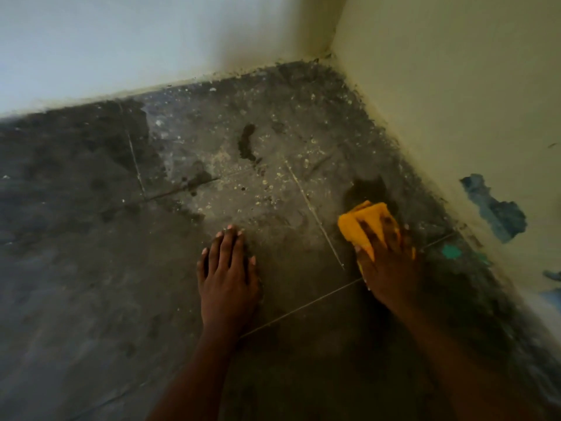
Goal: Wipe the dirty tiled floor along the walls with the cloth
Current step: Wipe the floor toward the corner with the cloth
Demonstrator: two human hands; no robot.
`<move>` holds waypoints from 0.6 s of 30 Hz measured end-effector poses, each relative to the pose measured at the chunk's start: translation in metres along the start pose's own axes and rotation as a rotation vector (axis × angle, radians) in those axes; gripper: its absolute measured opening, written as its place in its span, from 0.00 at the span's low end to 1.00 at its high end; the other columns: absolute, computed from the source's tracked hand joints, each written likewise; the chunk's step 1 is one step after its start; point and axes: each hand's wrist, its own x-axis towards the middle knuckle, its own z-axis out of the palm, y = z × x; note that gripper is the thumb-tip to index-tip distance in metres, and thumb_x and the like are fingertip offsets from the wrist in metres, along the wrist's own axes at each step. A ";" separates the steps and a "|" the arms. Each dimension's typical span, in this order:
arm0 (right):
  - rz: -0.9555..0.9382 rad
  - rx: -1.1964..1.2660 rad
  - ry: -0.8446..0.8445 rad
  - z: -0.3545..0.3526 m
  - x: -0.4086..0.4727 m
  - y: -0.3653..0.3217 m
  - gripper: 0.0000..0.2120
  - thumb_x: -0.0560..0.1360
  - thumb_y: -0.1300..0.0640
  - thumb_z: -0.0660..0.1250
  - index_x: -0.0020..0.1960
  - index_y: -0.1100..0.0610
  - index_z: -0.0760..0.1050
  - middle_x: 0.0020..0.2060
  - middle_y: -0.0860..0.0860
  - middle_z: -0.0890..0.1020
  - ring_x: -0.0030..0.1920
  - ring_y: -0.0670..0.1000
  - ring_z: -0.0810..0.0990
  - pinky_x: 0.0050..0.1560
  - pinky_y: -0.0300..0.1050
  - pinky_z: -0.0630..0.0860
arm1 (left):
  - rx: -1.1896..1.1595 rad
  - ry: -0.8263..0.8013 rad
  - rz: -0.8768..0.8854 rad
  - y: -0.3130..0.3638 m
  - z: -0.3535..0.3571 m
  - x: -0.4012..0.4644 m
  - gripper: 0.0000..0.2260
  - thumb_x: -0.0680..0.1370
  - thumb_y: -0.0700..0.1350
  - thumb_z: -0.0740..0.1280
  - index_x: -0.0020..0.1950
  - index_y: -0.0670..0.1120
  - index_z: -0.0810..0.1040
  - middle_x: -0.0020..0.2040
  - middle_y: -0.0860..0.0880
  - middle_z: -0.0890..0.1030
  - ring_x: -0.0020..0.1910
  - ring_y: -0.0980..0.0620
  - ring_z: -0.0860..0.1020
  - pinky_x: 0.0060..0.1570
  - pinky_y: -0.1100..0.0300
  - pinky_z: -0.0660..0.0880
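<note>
A dark tiled floor [236, 183] runs into a room corner, speckled with pale paint flecks and dusty smears, with wet dark patches on the left. My right hand [385, 262] presses a yellow cloth [358, 223] flat on the floor close to the right wall, fingers spread over it. A dark wiped streak [367, 186] lies just beyond the cloth. My left hand [227, 268] rests flat on the tiles, fingers straight, holding nothing.
A white wall [121, 41] borders the floor at the back and a cream wall [455, 101] on the right, meeting at the corner [329, 54]. Blue chipped patches [498, 211] mark the right wall. Grime lines both wall bases.
</note>
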 end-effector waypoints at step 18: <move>0.208 0.029 0.069 -0.022 0.118 0.043 0.28 0.84 0.40 0.56 0.82 0.35 0.50 0.84 0.51 0.50 0.82 0.66 0.50 0.77 0.76 0.51 | 0.021 0.010 -0.001 0.000 0.000 0.000 0.27 0.86 0.55 0.54 0.84 0.49 0.62 0.86 0.49 0.58 0.85 0.50 0.52 0.83 0.47 0.50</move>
